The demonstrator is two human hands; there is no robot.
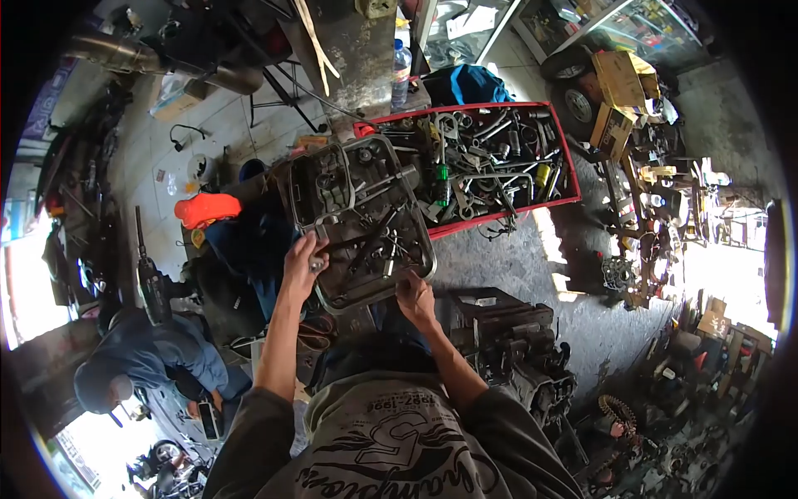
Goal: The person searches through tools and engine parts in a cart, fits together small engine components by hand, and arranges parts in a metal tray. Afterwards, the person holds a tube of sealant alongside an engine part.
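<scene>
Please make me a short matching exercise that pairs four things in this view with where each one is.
Things:
1. Green-handled tool
2. Right hand
3. Blue cloth
4. Left hand

Places:
A. At the left side of the metal tray
B. Inside the red-rimmed tray
C. At the near right corner of the metal tray
D. Beyond the far edge of the red-rimmed tray

Right pairs: 1-B, 2-C, 3-D, 4-A
</scene>
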